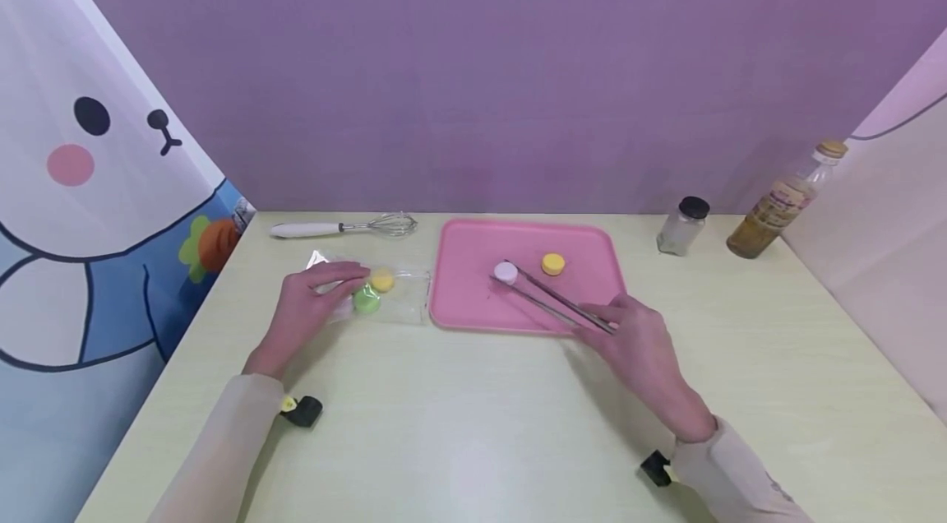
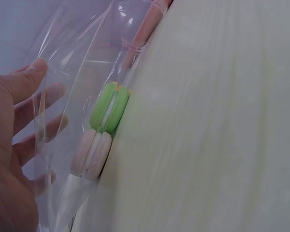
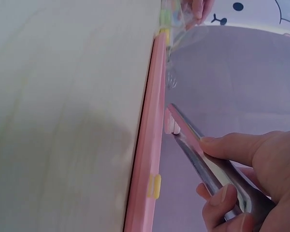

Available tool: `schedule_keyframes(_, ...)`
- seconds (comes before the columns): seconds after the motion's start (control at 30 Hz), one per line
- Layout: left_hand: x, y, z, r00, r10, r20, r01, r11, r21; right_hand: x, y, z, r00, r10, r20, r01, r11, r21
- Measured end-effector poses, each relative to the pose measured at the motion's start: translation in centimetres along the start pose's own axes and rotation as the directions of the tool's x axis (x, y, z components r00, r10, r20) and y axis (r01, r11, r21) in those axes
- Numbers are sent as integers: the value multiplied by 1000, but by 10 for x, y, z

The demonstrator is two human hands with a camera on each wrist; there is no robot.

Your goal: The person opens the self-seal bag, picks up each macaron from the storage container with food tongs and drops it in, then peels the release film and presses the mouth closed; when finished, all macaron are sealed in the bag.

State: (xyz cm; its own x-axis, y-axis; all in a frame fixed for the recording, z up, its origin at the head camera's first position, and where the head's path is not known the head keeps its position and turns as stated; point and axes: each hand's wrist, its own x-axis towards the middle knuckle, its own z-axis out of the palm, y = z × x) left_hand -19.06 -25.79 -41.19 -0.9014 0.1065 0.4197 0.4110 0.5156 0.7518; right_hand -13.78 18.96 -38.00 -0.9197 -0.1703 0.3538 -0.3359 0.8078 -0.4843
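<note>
Looking from the head, I see the right hand (image 1: 636,342) with its fingers curled round thin metal tongs (image 1: 551,309). Between the tong tips is a purple macaron (image 1: 505,273), over the pink tray (image 1: 466,237); I cannot tell if it sits on the tray or just above. A yellow macaron (image 1: 552,264) sits on the tray to its right. The left hand (image 1: 314,297) holds one end of a clear bag (image 1: 407,305) on the counter (image 1: 459,424). Inside lie a green macaron (image 1: 367,299) and an orange macaron (image 1: 381,280).

From the left wrist, the thumb is on one side of the bag and the other fingers (image 2: 34,140) are behind it. A pale pink macaron (image 2: 91,157) touches the green one. The bag looks thin, light and slippery, so its edge is a good place to hold, away from the treats.

From the right wrist, the thumb presses one arm of the tongs and fingers bend round the other. The purple macaron should be light, with a shell that may crack and a soft middle. Grip it gently round its sides. Too hard could squash it; too loose and it may slip.
</note>
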Motion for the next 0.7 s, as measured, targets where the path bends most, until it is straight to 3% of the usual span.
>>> schedule_keyframes(0.37,-1,1,0,998,-52,21,52,999,-5,-4,-28,12,997,-5,73,1,999,54)
schedule_keyframes(0.7,2,2,0,1000,-15,9,16,998,-54,-1,-47,26,995,-86,58,79,991,108)
